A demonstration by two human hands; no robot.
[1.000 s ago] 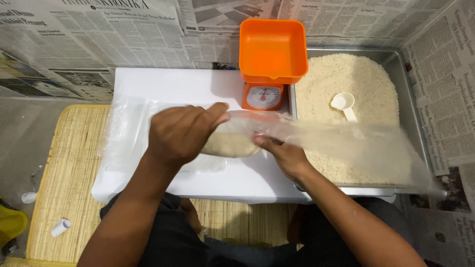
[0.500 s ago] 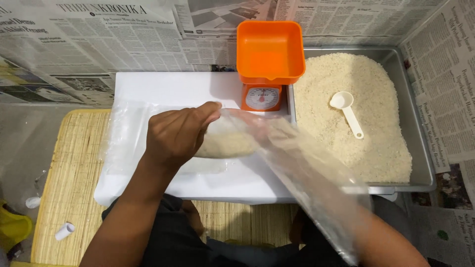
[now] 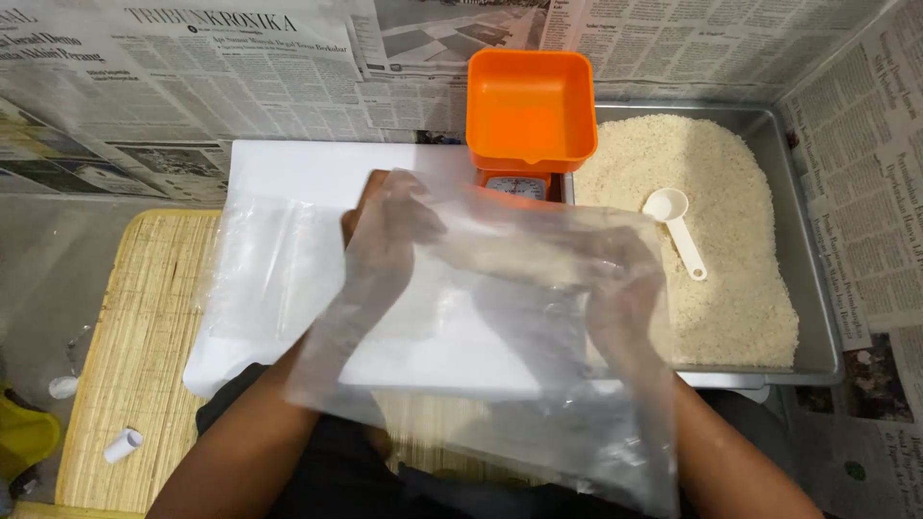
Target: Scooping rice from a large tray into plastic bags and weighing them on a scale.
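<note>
A large clear plastic bag [image 3: 500, 356] is spread out in front of me above the white board [image 3: 288, 173]. My left hand [image 3: 385, 231] grips its upper left part and my right hand [image 3: 625, 288] its right side; both hands show blurred through the film. A small pale heap of rice [image 3: 524, 258] shows through the bag between the hands. Just behind the bag stands a small scale with an orange tray [image 3: 529, 106].
A metal tray [image 3: 812, 327] full of white rice lies at the right with a white scoop [image 3: 673, 226] on it. Loose clear bags [image 3: 255, 279] lie on the board's left. A bamboo mat [image 3: 135, 365] holds a small white roll [image 3: 123, 444]. Newspaper covers the walls.
The bag, earlier lying flat on the board under my left hand, has been lifted and spread toward me. Both hands now hold it up, with my right hand back in view behind the film.
</note>
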